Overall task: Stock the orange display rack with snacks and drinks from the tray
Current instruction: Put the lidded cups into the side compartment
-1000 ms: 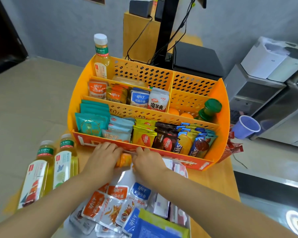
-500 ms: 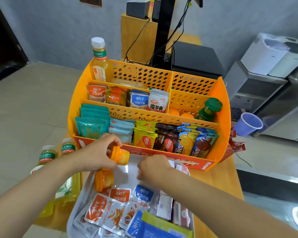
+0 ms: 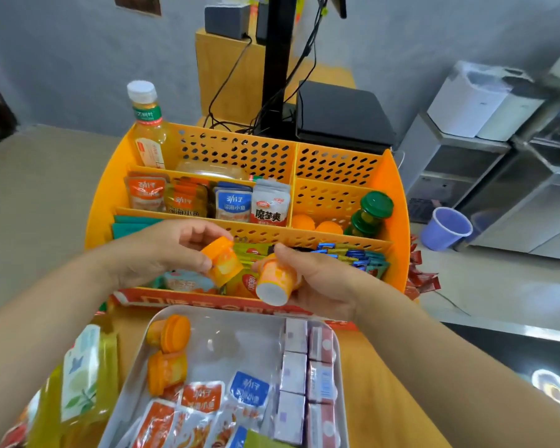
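Although much of the orange display rack is already filled, the task is judged to be only partly done. Its front and middle tiers are packed with snack packets, a tea bottle is stood in the back left corner, and a green-capped bottle is leaned in the middle right compartment beside two orange cups; the back right compartment appears bare. On the white tray, just in front of the rack, stock is left to be moved: a block of small boxed cartons along its right side, loose fish-snack packets toward its near edge, and two jelly cups at its left. A further bottle is seen lying beside the tray on the left.

Both arms are reached forward over the tray, the hands raised in front of the rack's lower tier. An orange jelly cup is pinched by the left hand, thumb below and fingertips curled over its lid. A second jelly cup is gripped by the right hand, palm turned up, fingers wrapped round its side, its white base pointed at the camera. The two cups are held just beside each other, seemingly bound for the compartment with the orange cups.
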`<act>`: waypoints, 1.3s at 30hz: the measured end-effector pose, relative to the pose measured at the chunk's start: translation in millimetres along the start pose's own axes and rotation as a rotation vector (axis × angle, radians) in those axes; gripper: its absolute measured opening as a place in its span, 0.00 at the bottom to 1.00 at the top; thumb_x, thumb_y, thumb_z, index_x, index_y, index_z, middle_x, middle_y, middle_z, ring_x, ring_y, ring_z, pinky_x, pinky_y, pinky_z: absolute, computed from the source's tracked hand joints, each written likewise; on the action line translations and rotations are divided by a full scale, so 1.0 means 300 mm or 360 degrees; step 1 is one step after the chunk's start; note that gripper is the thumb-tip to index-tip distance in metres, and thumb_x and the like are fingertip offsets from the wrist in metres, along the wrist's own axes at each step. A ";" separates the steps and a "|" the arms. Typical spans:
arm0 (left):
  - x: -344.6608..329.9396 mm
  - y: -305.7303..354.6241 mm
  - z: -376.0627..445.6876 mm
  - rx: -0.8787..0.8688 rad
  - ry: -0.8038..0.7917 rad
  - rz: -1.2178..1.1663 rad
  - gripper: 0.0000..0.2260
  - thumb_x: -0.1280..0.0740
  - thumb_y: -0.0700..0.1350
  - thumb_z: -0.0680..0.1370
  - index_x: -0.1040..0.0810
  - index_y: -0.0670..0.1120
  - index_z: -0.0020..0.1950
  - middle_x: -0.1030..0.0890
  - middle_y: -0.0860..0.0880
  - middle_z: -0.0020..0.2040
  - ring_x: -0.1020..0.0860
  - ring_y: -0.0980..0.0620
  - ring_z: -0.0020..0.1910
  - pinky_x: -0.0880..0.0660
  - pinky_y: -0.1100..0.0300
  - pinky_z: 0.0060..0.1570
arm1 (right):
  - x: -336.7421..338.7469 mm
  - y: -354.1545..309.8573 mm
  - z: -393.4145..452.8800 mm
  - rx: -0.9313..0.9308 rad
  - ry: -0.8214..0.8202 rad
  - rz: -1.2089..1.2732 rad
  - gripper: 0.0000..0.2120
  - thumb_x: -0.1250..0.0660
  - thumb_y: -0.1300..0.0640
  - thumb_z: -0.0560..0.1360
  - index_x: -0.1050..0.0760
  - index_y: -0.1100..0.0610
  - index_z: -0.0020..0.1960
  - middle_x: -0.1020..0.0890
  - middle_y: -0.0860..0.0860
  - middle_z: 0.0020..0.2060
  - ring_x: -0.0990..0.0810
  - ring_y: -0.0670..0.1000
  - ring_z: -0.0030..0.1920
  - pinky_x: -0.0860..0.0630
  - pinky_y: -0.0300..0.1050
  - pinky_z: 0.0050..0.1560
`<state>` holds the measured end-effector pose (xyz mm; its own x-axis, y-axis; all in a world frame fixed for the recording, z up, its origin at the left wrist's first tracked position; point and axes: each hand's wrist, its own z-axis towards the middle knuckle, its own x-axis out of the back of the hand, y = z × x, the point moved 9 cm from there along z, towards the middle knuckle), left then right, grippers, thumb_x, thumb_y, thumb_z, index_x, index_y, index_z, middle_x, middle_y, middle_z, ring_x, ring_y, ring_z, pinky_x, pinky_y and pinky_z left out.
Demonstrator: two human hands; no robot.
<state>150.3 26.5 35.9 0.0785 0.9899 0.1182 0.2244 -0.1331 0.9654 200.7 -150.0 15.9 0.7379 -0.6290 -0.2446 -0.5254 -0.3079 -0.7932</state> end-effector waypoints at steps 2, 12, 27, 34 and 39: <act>-0.019 0.041 0.051 -0.0041 0.0011 0.0044 0.21 0.24 0.41 0.64 0.18 0.56 0.55 0.16 0.49 0.54 0.18 0.50 0.54 0.21 0.61 0.47 | 0.051 -0.033 0.000 0.0058 0.0103 -0.0060 0.24 0.39 0.43 0.78 0.26 0.59 0.64 0.20 0.57 0.55 0.22 0.54 0.53 0.27 0.52 0.62; -0.125 0.341 0.381 -0.0440 0.0325 0.0860 0.25 0.22 0.51 0.66 0.26 0.67 0.59 0.24 0.64 0.54 0.23 0.62 0.51 0.26 0.70 0.42 | 0.397 -0.358 -0.147 0.0631 0.0850 -0.0642 0.14 0.43 0.42 0.81 0.24 0.49 0.55 0.19 0.59 0.55 0.20 0.60 0.55 0.23 0.56 0.59; -0.308 0.252 0.668 -0.0228 -0.0130 0.2335 0.31 0.35 0.31 0.74 0.32 0.61 0.68 0.30 0.49 0.59 0.30 0.44 0.65 0.27 0.40 0.52 | 0.540 -0.505 -0.179 0.0767 0.0827 -0.1146 0.20 0.23 0.56 0.69 0.23 0.39 0.56 0.20 0.39 0.55 0.22 0.39 0.55 0.25 0.41 0.53; -0.312 0.333 0.621 -0.0305 -0.0113 0.2224 0.25 0.38 0.33 0.77 0.28 0.55 0.70 0.27 0.49 0.70 0.29 0.47 0.67 0.25 0.52 0.58 | 0.546 -0.485 -0.167 0.0792 0.0520 -0.0930 0.25 0.23 0.66 0.66 0.22 0.44 0.56 0.18 0.44 0.58 0.20 0.45 0.59 0.22 0.50 0.61; -0.341 0.389 0.514 -0.0183 -0.0190 0.0313 0.11 0.38 0.38 0.80 0.22 0.48 0.59 0.17 0.47 0.56 0.18 0.52 0.54 0.21 0.57 0.54 | 0.495 -0.489 -0.166 0.0954 0.0200 -0.0577 0.27 0.32 0.76 0.66 0.25 0.55 0.60 0.21 0.54 0.62 0.23 0.53 0.64 0.22 0.49 0.58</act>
<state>318.4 -98.0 100.7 0.2252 0.9319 0.2844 0.0820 -0.3090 0.9475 366.2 -233.8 123.8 0.7488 -0.6499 0.1299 0.0940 -0.0900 -0.9915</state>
